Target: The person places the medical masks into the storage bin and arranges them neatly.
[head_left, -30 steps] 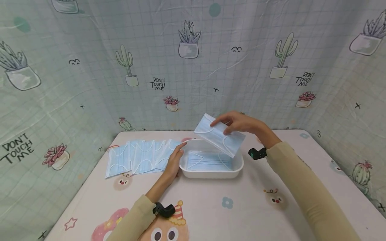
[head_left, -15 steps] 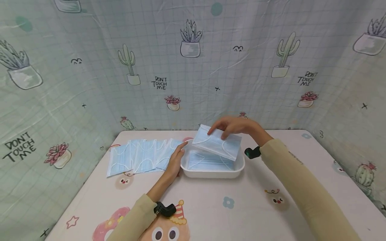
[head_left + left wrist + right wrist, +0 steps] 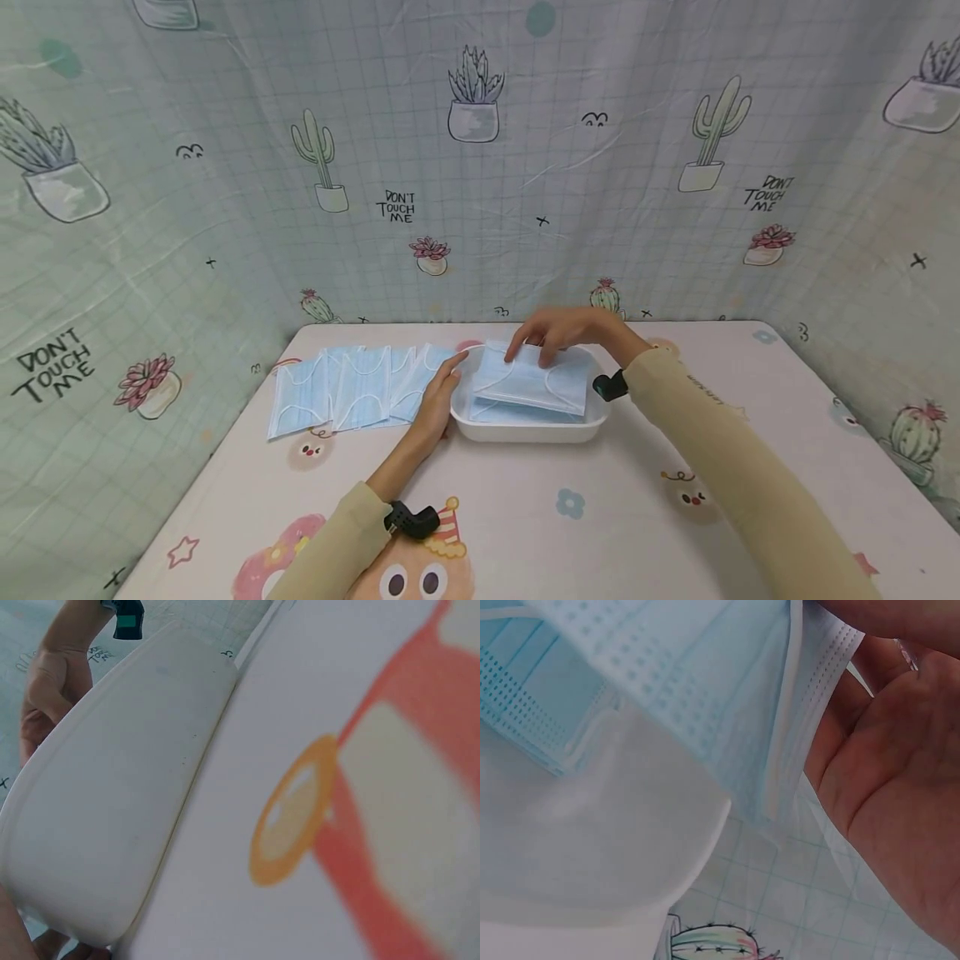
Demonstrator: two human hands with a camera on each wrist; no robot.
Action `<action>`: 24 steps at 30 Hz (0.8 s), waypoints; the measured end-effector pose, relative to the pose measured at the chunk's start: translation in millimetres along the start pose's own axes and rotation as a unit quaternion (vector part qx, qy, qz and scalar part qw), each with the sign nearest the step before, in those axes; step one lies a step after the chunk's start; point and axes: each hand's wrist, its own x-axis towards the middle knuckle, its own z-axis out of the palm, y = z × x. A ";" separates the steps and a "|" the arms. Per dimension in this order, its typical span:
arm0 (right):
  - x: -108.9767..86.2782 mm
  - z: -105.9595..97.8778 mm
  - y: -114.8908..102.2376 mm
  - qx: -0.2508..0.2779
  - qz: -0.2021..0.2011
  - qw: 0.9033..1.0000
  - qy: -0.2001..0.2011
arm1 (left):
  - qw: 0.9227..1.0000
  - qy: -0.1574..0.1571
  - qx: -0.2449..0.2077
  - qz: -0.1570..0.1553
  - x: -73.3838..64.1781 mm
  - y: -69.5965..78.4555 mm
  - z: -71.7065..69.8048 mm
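A light blue face mask (image 3: 531,385) with white ear loops is pinched in my right hand (image 3: 558,332), just over a white plastic basin (image 3: 525,433). Beneath it, other blue masks (image 3: 525,697) lie in the basin, mostly covered in the head view. My left hand (image 3: 435,402) holds the basin's left end, thumb side along the rim; some fingertips show at the basin's end in the left wrist view. To the left of that hand, several more face masks (image 3: 360,387) lie overlapping in a row on the table.
The table (image 3: 510,517) has a pale cover with printed cartoon figures. A curtain (image 3: 480,183) with cactus prints hangs behind it and along both sides. Each wrist carries a small black camera (image 3: 412,521).
My right hand has come down and slightly left, lowering the face mask from above the basin to its rim level. The left hand stays on the basin.
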 end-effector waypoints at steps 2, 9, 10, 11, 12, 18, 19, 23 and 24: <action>3.4 2.6 -0.5 -0.005 0.005 1.000 -0.005 | 1.000 -0.001 -0.005 0.000 0.3 0.7 0.1; 14.0 10.1 -0.4 -0.012 0.015 0.999 -0.041 | 1.000 -0.003 -0.011 -0.011 0.9 2.0 -0.5; 15.4 10.8 -0.4 -0.010 0.016 0.999 -0.046 | 1.000 -0.003 -0.011 -0.011 1.2 2.1 -0.6; 16.3 11.3 -0.7 -0.009 0.017 0.999 -0.050 | 1.000 -0.003 -0.011 -0.011 1.3 2.4 -0.7; 17.5 11.7 -0.9 -0.011 0.019 0.998 -0.053 | 1.000 -0.003 -0.011 -0.010 1.3 2.7 -0.8; 22.7 14.0 -3.5 -0.020 0.040 0.997 -0.070 | 1.000 -0.005 -0.013 -0.010 0.9 3.8 -0.4; 23.5 14.3 -3.8 -0.019 0.044 0.996 -0.071 | 1.000 -0.005 -0.012 -0.010 0.8 4.0 -0.3; 25.8 15.9 -4.5 -0.018 0.058 0.996 -0.072 | 1.000 -0.003 -0.011 -0.008 1.1 4.5 0.3; 26.3 16.2 -4.3 -0.020 0.060 0.996 -0.071 | 1.000 -0.003 -0.010 -0.009 1.4 4.4 0.5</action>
